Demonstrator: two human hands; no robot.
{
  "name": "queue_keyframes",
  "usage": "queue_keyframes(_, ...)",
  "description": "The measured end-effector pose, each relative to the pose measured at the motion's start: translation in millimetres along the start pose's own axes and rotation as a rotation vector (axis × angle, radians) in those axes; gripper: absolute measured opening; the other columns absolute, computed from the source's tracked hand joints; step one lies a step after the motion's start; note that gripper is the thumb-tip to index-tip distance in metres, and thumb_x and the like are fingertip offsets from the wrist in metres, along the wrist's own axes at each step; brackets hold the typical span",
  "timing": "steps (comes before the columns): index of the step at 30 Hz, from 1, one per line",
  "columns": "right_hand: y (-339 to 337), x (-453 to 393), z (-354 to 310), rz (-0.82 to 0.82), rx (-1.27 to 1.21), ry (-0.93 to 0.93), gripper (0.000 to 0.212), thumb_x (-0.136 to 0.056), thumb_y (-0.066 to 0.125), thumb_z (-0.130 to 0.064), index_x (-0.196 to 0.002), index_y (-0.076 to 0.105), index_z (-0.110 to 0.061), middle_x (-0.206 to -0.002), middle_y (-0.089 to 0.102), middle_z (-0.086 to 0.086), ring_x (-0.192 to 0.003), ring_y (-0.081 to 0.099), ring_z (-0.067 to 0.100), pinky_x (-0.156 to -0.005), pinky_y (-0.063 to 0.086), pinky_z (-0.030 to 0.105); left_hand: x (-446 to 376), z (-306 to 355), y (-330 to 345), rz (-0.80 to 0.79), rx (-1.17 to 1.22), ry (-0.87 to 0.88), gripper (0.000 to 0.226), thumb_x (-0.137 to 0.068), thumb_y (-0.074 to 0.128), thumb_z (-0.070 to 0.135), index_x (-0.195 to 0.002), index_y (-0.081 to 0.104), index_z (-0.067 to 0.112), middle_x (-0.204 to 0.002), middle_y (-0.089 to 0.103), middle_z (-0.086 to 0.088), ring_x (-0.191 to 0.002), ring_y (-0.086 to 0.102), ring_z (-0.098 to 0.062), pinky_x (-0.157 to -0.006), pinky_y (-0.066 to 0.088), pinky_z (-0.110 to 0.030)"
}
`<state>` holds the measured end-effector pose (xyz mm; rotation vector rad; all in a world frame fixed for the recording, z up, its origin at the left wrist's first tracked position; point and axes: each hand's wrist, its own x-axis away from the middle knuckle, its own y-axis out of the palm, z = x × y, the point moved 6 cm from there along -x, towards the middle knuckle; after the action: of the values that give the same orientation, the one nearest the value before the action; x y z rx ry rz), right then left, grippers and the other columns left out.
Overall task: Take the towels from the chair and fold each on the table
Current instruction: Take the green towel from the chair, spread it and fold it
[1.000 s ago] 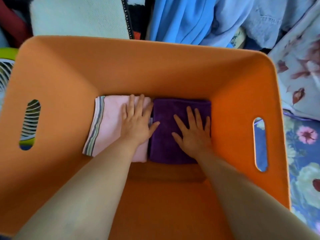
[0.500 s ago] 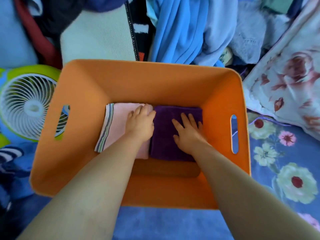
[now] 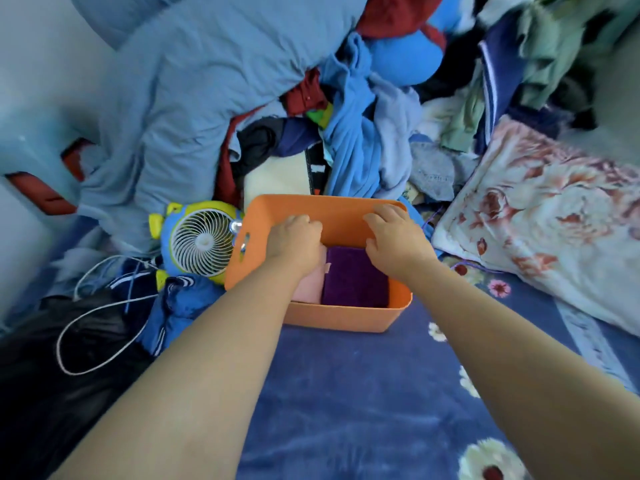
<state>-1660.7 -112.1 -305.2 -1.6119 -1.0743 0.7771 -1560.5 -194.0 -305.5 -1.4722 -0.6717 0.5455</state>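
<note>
Heaped clothing point(image 3: 356, 109) in blue, red and dark cloth fills the background, resting on a navy floral bedspread point(image 3: 346, 393) that carries an orange plastic bin point(image 3: 343, 317). Left hand point(image 3: 294, 242): reaching in from the near side, palm down, fingers point(image 3: 304, 221) curled loosely and close together over the bin's interior; whether the fingertips press anything cannot be told, as the hand hides what lies beneath them. Just nearer than these fingers, partly under the wrist, lies the folded pink towel point(image 3: 306, 289) on the bin floor. Right hand point(image 3: 394, 239): palm down, fingers point(image 3: 388, 213) slightly spread and bent, tips at or just over the far rim of the bin; the thumb angles inward toward the left hand. Contact with the rim cannot be confirmed. Below and nearer than the right fingers lies the folded purple towel point(image 3: 356, 280), flat on the bin floor and touching the pink towel along one edge. Neither hand encloses a towel. Both forearms extend bare from the lower corners and converge on the bin. Outward of the left fingers, just beside the bin's handle slot, stands a small blue-and-yellow fan point(image 3: 202, 239); a white cord point(image 3: 100, 337) loops nearer. Outward of the right fingers lies a floral pillow point(image 3: 540, 216).
</note>
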Motion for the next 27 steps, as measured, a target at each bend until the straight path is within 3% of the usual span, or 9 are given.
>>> queue_keyframes(6,-91,112,-32,0.176,0.018,-0.010,0.046,-0.091,0.041,-0.008,-0.137,0.040,-0.006,-0.149,0.030,0.010,-0.139,0.022,0.026,-0.110,0.026,0.040,102,29,-69,0.065,-0.027,0.092,0.028,-0.095,0.040,0.015,-0.117,0.055,0.005,-0.124,0.050,-0.012,-0.120,0.043,-0.029,-0.089,0.040,-0.038)
queue_keyframes(14,-167,322,-56,0.348,0.177,0.183,0.045,-0.091,0.045,-0.013,-0.135,0.042,-0.007,-0.148,0.032,0.009,-0.138,0.025,0.026,-0.111,0.028,0.038,258,95,-146,0.191,-0.103,0.315,0.033,-0.093,0.039,0.011,-0.124,0.052,0.011,-0.130,0.047,-0.012,-0.124,0.039,-0.031,-0.098,0.037,-0.039)
queue_keyframes(21,-211,535,-10,0.433,0.195,0.560,0.045,-0.087,0.051,-0.013,-0.132,0.048,-0.009,-0.143,0.041,0.011,-0.133,0.033,0.028,-0.110,0.029,0.037,390,238,-169,0.199,-0.086,0.661,0.037,-0.093,0.041,0.014,-0.129,0.049,0.014,-0.135,0.044,-0.014,-0.127,0.039,-0.033,-0.100,0.036,-0.042)
queue_keyframes(27,-233,742,38,0.470,0.201,0.914,0.045,-0.087,0.052,-0.015,-0.132,0.048,-0.012,-0.141,0.042,0.012,-0.131,0.037,0.030,-0.108,0.033,0.040,521,400,-185,0.259,-0.028,1.010,0.037,-0.093,0.042,0.017,-0.128,0.051,0.014,-0.135,0.045,-0.013,-0.129,0.037,-0.032,-0.101,0.036,-0.040)
